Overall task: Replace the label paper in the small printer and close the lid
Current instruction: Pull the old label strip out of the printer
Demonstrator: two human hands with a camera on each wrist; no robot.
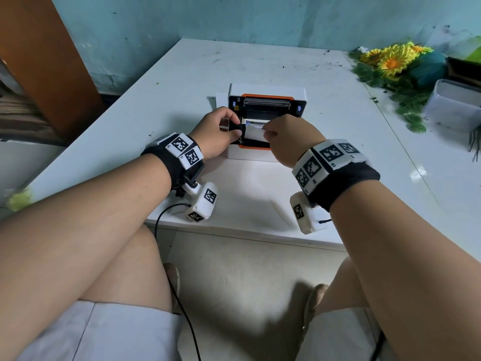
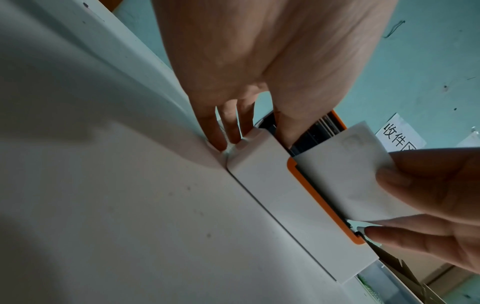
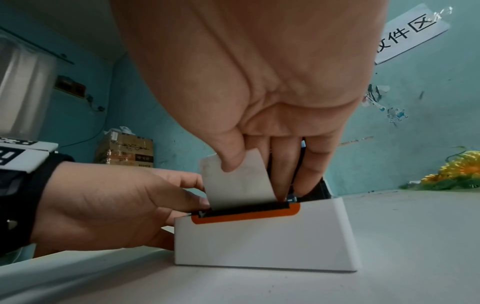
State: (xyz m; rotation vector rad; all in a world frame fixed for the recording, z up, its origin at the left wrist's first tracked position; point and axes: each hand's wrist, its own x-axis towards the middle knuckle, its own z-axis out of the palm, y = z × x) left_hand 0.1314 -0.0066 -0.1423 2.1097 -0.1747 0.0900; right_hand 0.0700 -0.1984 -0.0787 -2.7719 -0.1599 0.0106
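The small white printer (image 1: 265,152) with orange trim stands mid-table, its lid (image 1: 268,88) tipped open toward the back. My left hand (image 1: 229,127) grips the printer's left wall (image 2: 262,164), fingers outside and thumb inside the paper bay. My right hand (image 1: 269,131) pinches the loose end of the white label paper (image 1: 253,133) between thumb and fingers. The paper strip (image 3: 236,183) rises out of the black slot at the printer's front edge (image 3: 246,214). In the left wrist view the paper (image 2: 345,174) curves over the orange rim. The roll itself is hidden.
Artificial sunflowers (image 1: 393,61) and a clear plastic box (image 1: 453,105) lie at the table's right. An orange-brown board (image 1: 52,61) leans at the left. The table's front edge (image 1: 234,231) is close to my knees, with a black cable (image 1: 161,217) hanging there.
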